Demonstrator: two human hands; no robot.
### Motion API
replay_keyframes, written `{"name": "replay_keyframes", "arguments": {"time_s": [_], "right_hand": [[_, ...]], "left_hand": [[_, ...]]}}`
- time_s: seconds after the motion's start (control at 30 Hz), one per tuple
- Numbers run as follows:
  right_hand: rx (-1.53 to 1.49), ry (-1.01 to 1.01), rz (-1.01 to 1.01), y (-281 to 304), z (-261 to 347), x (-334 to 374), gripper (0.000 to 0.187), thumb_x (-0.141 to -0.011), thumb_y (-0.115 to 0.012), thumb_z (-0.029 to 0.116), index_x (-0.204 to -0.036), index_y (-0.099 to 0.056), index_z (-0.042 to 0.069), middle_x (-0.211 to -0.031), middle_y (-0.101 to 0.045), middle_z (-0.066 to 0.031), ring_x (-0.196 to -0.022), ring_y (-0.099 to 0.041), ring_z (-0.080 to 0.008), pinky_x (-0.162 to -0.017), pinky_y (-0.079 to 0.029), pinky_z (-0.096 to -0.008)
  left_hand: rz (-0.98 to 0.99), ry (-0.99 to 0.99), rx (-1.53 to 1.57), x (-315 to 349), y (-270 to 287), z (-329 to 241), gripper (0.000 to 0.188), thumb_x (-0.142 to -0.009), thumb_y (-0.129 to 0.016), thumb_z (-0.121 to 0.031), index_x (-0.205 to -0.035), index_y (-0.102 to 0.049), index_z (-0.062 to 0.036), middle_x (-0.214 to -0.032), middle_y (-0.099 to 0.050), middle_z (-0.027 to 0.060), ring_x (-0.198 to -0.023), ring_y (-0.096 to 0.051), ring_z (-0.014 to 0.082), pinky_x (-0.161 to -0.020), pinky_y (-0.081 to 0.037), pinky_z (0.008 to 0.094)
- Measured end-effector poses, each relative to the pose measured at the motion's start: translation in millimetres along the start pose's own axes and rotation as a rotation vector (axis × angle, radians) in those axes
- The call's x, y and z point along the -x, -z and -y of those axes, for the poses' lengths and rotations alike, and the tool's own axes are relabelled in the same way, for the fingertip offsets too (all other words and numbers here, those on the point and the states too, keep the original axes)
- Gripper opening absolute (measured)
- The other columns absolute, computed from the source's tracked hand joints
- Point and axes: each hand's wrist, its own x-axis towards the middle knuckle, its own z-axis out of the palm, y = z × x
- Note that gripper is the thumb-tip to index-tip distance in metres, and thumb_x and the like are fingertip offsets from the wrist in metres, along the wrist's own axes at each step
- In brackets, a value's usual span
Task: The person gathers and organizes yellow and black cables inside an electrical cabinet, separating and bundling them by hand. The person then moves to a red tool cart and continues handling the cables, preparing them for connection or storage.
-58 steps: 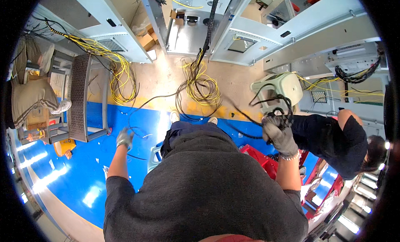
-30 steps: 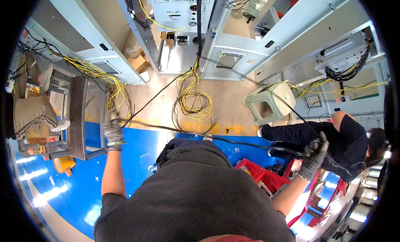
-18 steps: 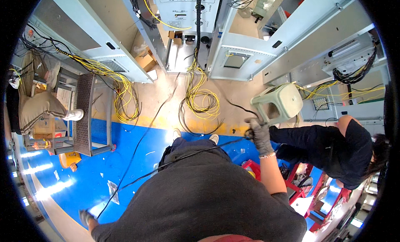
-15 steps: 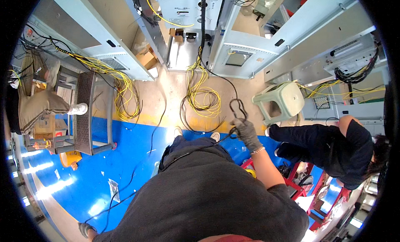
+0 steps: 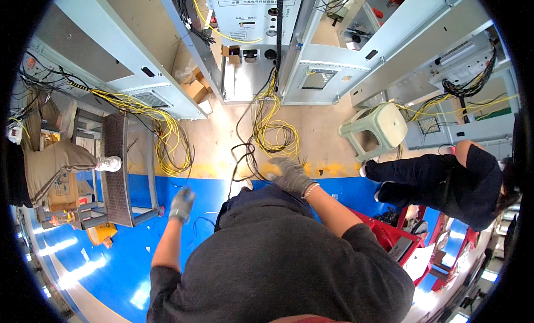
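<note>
My right hand [image 5: 292, 177], in a grey glove with a beaded bracelet at the wrist, reaches forward in front of my waist. Its fingers are stretched out and apart. A loose black cable [image 5: 245, 152] curves just left of its fingertips; I see no grip on it. My left hand [image 5: 182, 205], also gloved, hovers over the blue floor to the left; motion blurs its fingers, and I cannot make out anything in them. Ahead, a coil of yellow and black cables [image 5: 276, 135] lies on the beige floor, running up into the open grey cabinet [image 5: 243, 84].
More yellow cables [image 5: 169, 148] lie to the left beside a metal step platform [image 5: 117, 167], where a person's foot rests. A green plastic stool [image 5: 374, 128] stands to the right, near another person in dark clothes [image 5: 445, 178]. A red cart [image 5: 384, 237] stands behind my right arm.
My right hand has moved left and nearer my body, opening off the black cable. My left hand has swung forward from the lower left. The cable across my body has dropped ahead of me.
</note>
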Motion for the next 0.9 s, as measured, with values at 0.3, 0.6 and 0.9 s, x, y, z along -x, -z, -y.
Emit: {"name": "replay_keyframes", "arguments": {"time_s": [0.3, 0.6, 0.9], "right_hand": [[-0.087, -0.359, -0.133, 31.3, -79.1, 66.8, 0.024, -0.083, -0.060, 0.025, -0.099, -0.062, 0.007, -0.094, -0.064, -0.0135, -0.089, -0.062, -0.0297, -0.075, -0.049, -0.0355], [-0.151, -0.554, -0.259, 60.4, -175.1, 132.0, 0.020, -0.085, -0.057, 0.023, -0.094, -0.063, 0.007, -0.085, -0.065, -0.0142, -0.078, -0.063, -0.0272, -0.070, -0.049, -0.0352], [-0.188, -0.257, -0.199, 98.1, -218.3, 18.1, 0.027, -0.087, -0.050, 0.022, -0.105, -0.057, 0.003, -0.101, -0.061, -0.0197, -0.096, -0.058, -0.0353, -0.081, -0.046, -0.0404]], "left_hand": [[-0.040, -0.653, 0.081, -172.3, -111.4, -378.8, 0.046, -0.081, -0.065, -0.027, -0.118, -0.050, -0.0038, -0.111, -0.060, 0.0151, -0.098, -0.060, 0.0260, -0.085, -0.047, 0.0341], [-0.032, -0.490, 0.063, -273.7, -188.5, -485.8, 0.055, -0.087, -0.053, -0.039, -0.124, -0.046, 0.0005, -0.115, -0.055, 0.0231, -0.109, -0.052, 0.0353, -0.093, -0.040, 0.0373], [0.187, -0.436, 0.526, -271.7, -239.1, -469.5, 0.024, -0.089, -0.056, -0.023, -0.097, -0.055, 0.0003, -0.071, -0.060, 0.0059, -0.061, -0.055, 0.0117, -0.054, -0.046, 0.0252]]}}
